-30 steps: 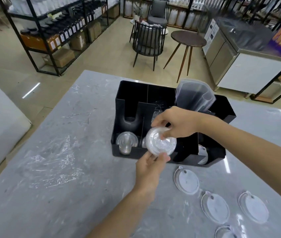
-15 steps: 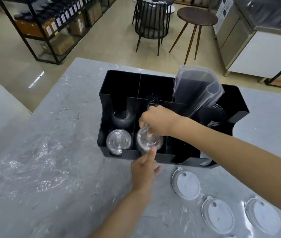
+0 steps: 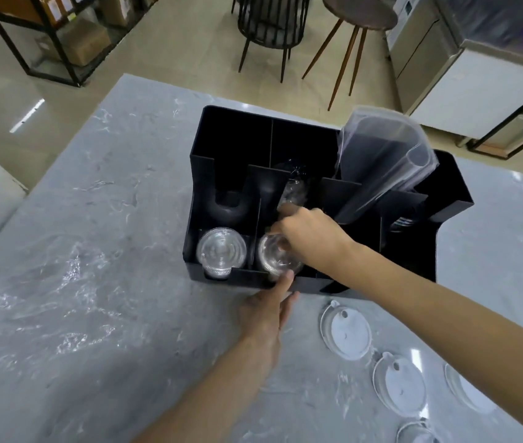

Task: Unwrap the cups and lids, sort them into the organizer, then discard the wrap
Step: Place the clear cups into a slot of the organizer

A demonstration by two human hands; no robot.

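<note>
Gripping ribbed clear domed lid (image 3: 274, 259).

Two bare forearms are seen, entering from the lower edge and the right edge of the view. No sleeve is worn on either arm as far as the frame reaches. The left hand (image 3: 268, 318) and right hand (image 3: 309, 239) are ungloved. No rings or watch can be made out, though some blur is present.
</note>
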